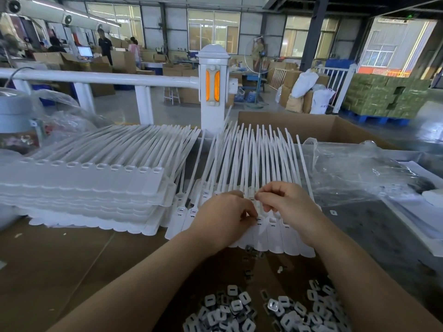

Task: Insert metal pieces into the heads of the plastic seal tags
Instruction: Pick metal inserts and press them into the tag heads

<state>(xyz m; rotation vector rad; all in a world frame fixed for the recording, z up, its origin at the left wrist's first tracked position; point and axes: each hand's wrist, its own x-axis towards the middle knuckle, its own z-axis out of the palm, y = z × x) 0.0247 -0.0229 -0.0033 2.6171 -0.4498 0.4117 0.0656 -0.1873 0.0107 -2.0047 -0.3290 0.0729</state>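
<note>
As a metal piece is pinched by the left hand (225,216) at a seal tag head (260,221), with the right hand (285,202) curled, contents unseen, it could be dropped or seated crooked.

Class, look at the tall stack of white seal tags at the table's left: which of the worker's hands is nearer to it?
Left. The left hand lies just right of the stack; the right hand is farther right.
</note>
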